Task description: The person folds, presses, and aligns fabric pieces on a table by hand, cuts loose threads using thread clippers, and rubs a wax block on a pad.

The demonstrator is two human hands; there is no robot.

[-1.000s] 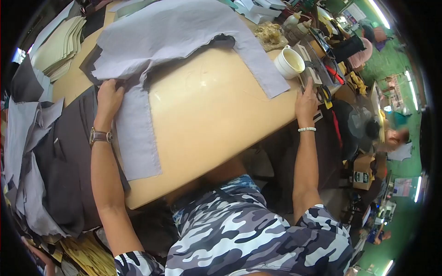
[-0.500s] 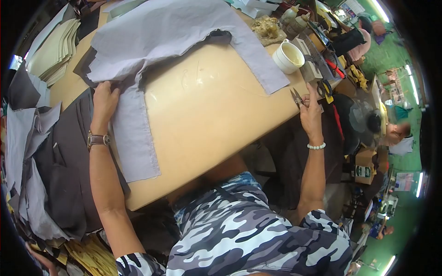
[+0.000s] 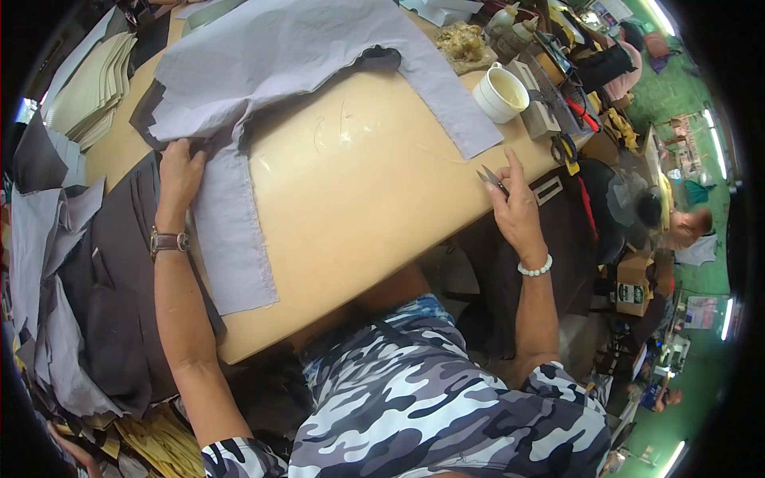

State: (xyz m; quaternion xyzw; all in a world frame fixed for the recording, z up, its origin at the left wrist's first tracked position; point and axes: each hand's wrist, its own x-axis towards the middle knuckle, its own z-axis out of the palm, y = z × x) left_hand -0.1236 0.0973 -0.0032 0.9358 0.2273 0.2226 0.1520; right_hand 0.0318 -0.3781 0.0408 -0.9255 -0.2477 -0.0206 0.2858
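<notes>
A pale lavender-grey cloth piece (image 3: 295,56), backed by darker fabric, arches over the tan tabletop (image 3: 358,207), with one strip down the left and another at the right. My left hand (image 3: 181,177) is closed on the cloth's folded edge at the upper left. Small thread snips (image 3: 492,181) sit in my right hand (image 3: 518,211), their blades pointing up and left over the table's right side. Its index finger is stretched out, while the other fingers curl round the snips. The right strip's end lies just beyond that hand.
A white cup (image 3: 500,94) stands near the right corner, beside a metal block (image 3: 535,99) and scissors with black and yellow handles (image 3: 567,153). Glue-like bottles (image 3: 515,38) are behind. Dark cloth pieces (image 3: 119,279) hang at left, near stacked pale sheets (image 3: 92,92).
My right hand has moved left and slightly down from the table's right corner, carrying the snips over the tabletop. My left hand and the cloth have barely shifted.
</notes>
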